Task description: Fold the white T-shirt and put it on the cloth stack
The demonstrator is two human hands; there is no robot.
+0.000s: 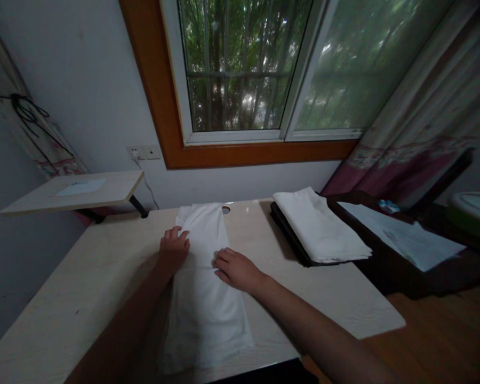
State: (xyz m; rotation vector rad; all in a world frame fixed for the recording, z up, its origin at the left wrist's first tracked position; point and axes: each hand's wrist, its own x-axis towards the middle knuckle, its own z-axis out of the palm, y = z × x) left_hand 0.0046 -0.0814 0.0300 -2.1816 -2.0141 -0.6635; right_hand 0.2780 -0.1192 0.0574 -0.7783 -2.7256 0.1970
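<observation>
At the far left of the frame, a tied curtain [8, 80] is hanging by the wall; below it a raised shelf [40, 201] is standing on dark legs at the back of the pale surface [88, 272], and a sheet of paper [81, 186] is lying on top. Just left of centre, the left hand [174, 248] is resting on the left edge of a white cloth [206, 304]; its fingers are bending a little, the thumb standing apart from them — whether they are pinching the fabric I cannot tell. The white cloth is lying as a long strip, running from the back of the surface down to the bottom centre of the frame, its lower part creasing slightly. Right of it, the right hand [236, 268] is touching the opposite edge, lower than the left; its fingers are curling close together, and their grip, too, I cannot tell. Farther right, a folded white fabric [324, 226] is lying on a folded black fabric [288, 238] — both well apart from the hands; beyond them, a whitish sheet [408, 240] is lying on dark furniture [378, 274], while a patterned curtain [416, 120] is hanging at the upper right.
</observation>
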